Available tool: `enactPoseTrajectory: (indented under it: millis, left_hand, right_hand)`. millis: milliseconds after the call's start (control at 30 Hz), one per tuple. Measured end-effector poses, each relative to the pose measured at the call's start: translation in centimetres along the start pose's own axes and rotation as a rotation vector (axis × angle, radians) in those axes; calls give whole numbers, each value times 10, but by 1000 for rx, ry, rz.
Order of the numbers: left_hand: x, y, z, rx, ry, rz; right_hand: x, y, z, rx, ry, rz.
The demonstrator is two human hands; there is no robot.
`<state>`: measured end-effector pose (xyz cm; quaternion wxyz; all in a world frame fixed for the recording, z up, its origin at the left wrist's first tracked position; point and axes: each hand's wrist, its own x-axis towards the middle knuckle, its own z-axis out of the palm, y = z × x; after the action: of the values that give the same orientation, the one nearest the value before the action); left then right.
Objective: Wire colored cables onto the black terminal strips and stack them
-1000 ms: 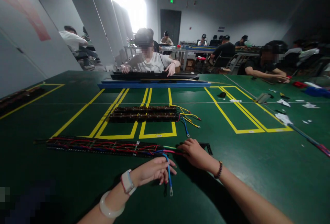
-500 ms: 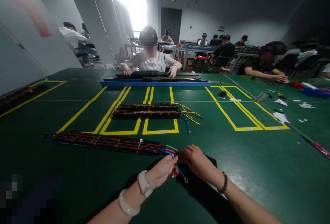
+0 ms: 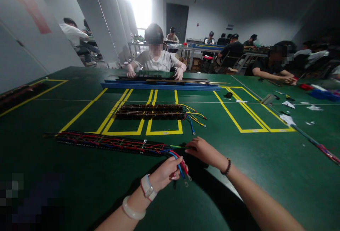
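A long, narrow black wiring assembly (image 3: pixel 106 143) with red and blue wires along it lies in front of me. From its right end, blue cables (image 3: pixel 181 172) and red cables (image 3: pixel 183 166) with metal ring lugs bend toward me. My left hand (image 3: pixel 166 172) is closed around these cables, just below the assembly's end. A green cable (image 3: pixel 175 147) runs straight out to the right. My right hand (image 3: pixel 204 153) pinches its far end, which the fingers hide.
Beyond lie two shorter black wired strips (image 3: pixel 151 111) with yellow and blue leads, over yellow tape outlines (image 3: pixel 166 133) on the green table. A blue channel (image 3: pixel 159 86) lies before a co-worker (image 3: pixel 156 61). Paper scraps (image 3: pixel 288 119) and another cable bundle (image 3: pixel 324 152) are at right.
My right hand has moved slightly up and away from my left, drawing the green cable out straight. The red cables now hang beside the blue ones at my left hand.
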<state>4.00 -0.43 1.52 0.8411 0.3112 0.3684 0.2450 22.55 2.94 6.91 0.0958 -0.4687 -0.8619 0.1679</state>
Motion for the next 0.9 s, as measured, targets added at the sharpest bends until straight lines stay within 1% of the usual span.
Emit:
enactPoseTrajectory:
  millis: [100, 200, 267, 400, 533, 667, 733, 767, 833, 900]
  left_hand:
    - [-11, 9, -1, 55, -40, -35]
    - [-16, 14, -5, 128, -21, -30]
    - [-17, 14, -9, 167, -13, -14]
    - [-16, 12, -16, 222, -42, -7]
    - [-14, 12, -18, 228, -43, 8]
    - [-12, 12, -17, 220, -48, -1]
    - [-11, 10, -17, 212, -45, -1]
    - [-10, 9, -18, 204, -39, -1]
    - [-9, 7, -19, 182, -18, -4]
    - [-8, 4, -21, 160, 7, -9]
  right_hand:
    - [16, 12, 0, -120, 37, 10]
    - [28, 17, 2, -236, 71, 75]
    - [34, 18, 5, -287, 87, 112]
    - [44, 17, 12, -346, 115, 155]
    - [44, 16, 23, -367, 147, 133]
    - [24, 11, 38, -356, 264, 56]
    - [10, 5, 45, -303, 304, -42]
    - [3, 2, 49, -268, 297, -108]
    - [-7, -5, 54, -201, 239, -247]
    - [-14, -10, 58, -150, 188, -334]
